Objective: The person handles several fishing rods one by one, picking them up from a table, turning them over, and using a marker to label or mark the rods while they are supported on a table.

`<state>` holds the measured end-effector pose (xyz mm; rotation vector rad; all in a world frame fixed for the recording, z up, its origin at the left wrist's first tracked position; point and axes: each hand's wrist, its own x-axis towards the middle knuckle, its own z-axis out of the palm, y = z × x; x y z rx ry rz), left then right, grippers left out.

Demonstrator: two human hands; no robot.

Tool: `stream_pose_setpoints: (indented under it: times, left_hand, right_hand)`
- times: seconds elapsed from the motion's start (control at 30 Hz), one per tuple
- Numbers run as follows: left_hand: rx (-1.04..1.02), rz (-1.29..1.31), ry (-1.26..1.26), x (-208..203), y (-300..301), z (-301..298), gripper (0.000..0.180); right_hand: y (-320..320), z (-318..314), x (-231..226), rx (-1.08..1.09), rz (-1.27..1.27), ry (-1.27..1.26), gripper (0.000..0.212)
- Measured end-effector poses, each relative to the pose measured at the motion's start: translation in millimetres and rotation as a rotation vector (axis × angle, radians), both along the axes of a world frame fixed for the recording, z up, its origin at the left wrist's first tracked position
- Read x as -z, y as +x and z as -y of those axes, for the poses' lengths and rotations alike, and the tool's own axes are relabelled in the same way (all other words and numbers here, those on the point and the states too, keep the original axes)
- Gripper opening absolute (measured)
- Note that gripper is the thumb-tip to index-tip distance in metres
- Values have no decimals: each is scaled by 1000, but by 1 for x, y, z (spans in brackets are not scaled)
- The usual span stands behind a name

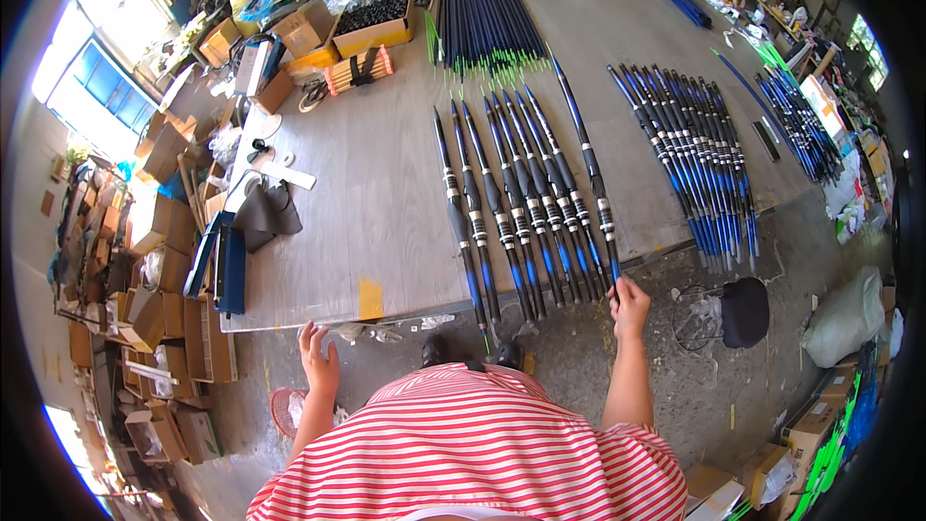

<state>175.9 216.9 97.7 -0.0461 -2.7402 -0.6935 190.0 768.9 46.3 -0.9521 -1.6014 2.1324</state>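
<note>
My right hand (pixel 629 307) is closed around the butt end of a blue and black fishing rod (pixel 590 159), at the table's front edge. That rod lies at the right end of a row of several similar fishing rods (pixel 526 198), which have silver rings and dark grips. Their butts stick out over the edge toward me. My left hand (pixel 319 359) is at the front edge further left, fingers apart, with nothing in it. Beyond the row lies a dense bundle of thin dark rod sections (pixel 487 24) with green tips.
The grey table (pixel 357 198) carries a second group of rods (pixel 690 154) at right and another bundle (pixel 801 125) beyond. Far left are a box of black parts (pixel 371 24) and a blue case (pixel 230 265). A black-backed stool (pixel 746 312) stands right; cardboard boxes (pixel 159 232) line the left.
</note>
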Motion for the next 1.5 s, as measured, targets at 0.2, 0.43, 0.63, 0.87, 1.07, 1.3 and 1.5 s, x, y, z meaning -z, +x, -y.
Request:
stream_pose_setpoints:
  times: [0.2, 0.43, 0.63, 0.87, 1.07, 1.3, 1.5]
  left_hand:
    - [272, -156, 134, -60, -93, -71, 33]
    - [398, -109, 878, -137, -205, -110, 45]
    - [393, -136, 846, -173, -279, -40, 44]
    - [692, 687, 398, -206, -287, 9, 42]
    - [970, 1271, 452, -177, -276, 32, 41]
    - [1047, 1469, 561, -127, -241, 49, 34]
    - [878, 1701, 711, -103, -189, 20, 57]
  right_hand:
    - [61, 42, -40, -214, -156, -129, 37]
    - [109, 78, -69, -346, -1, -2, 49]
    - [146, 94, -102, -355, 97, 66, 29]
    - [150, 98, -138, -381, 210, 117, 24]
    - [151, 76, -151, -442, 87, 252, 25]
    - [154, 53, -137, -9, -668, -213, 38]
    - [118, 37, -141, -13, -809, -317, 37]
